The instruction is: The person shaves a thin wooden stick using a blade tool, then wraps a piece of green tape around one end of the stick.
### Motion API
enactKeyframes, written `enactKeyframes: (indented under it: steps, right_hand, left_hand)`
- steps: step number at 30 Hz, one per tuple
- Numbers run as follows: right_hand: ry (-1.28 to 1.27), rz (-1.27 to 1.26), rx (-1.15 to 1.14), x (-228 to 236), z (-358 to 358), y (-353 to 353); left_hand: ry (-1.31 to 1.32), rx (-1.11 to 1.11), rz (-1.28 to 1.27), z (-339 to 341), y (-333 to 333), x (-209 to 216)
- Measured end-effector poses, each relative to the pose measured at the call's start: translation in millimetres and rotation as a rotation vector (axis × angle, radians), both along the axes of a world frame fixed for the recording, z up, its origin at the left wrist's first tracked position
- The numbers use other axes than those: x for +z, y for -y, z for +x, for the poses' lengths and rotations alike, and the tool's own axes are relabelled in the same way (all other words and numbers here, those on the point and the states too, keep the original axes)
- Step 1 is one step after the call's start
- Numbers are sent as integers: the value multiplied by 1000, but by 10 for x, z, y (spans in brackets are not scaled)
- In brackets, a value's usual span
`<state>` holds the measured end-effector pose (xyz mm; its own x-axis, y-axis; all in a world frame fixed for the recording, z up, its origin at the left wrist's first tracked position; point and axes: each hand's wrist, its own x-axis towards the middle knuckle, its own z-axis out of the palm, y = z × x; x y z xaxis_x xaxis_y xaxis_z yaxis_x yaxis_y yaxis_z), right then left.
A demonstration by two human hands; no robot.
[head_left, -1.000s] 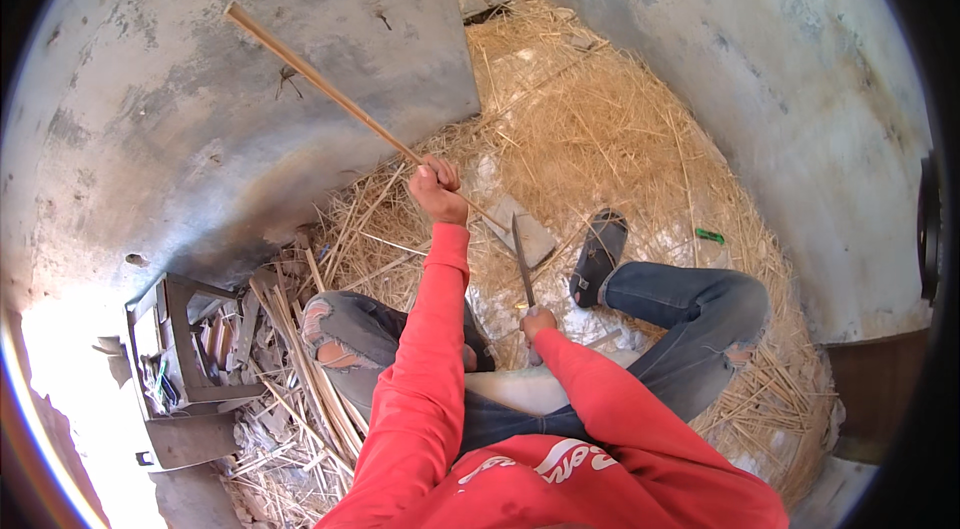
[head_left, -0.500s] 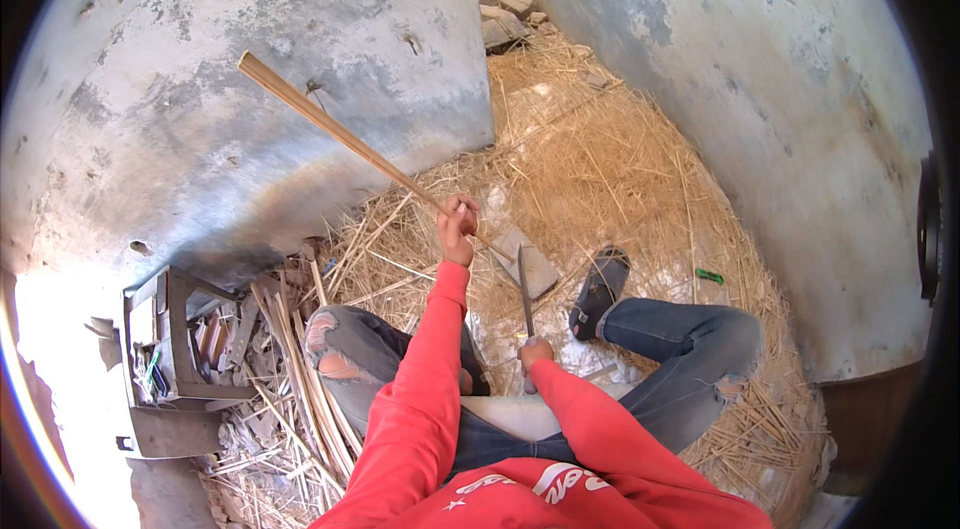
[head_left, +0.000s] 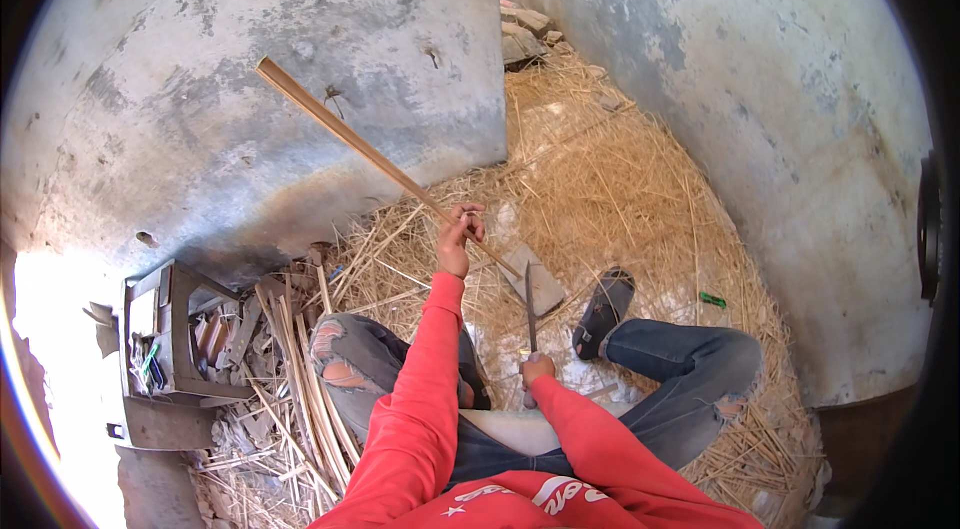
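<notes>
My left hand (head_left: 460,237) is closed around the lower part of a long split bamboo strip (head_left: 350,137). The strip slants up to the far left, and its lower end comes down at a flat grey block (head_left: 545,291) on the floor. My right hand (head_left: 538,370) grips the handle of a long dark-bladed knife (head_left: 531,314) between my knees. The blade points away from me, its tip over the block and close to the strip's lower end. Whether blade and strip touch, I cannot tell.
Straw-like shavings (head_left: 600,179) cover the floor between two worn walls. A bundle of bamboo strips (head_left: 300,369) lies left of my knee, beside an overturned wooden frame (head_left: 180,339) with odds and ends. A small green object (head_left: 712,300) lies right of my sandalled foot (head_left: 606,309).
The whole view has shifted slightly as my head moved. My left-hand fingers look a little more spread on the bamboo strip. The knife stays in my right hand, almost unmoved.
</notes>
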<state>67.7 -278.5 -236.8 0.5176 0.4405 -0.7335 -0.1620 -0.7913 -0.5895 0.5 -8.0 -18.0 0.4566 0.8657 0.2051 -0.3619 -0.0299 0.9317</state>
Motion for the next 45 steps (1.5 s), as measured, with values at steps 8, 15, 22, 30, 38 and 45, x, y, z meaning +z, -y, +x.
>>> enactKeyframes:
  steps: [8,15,22,30,38,45]
  right_hand:
    - [25,-1,49,-21,26,-13]
    - [95,91,-51,-18,-48,-5]
    - [103,72,-96,-1,-58,10]
    - [29,30,-51,27,21,-16]
    - [80,73,-83,202,-118,-71]
    - [109,266,-291,82,-129,-216]
  left_hand:
    - [-50,34,91,64,-36,-33]
    - [-104,45,123,88,-58,-118]
    - [-422,162,384,216,129,-287]
    - [-833,230,367,289,323,-410]
    - [-951,724,848,-594,-461,1274]
    - [-1417,560,1414,-869,-182,2216]
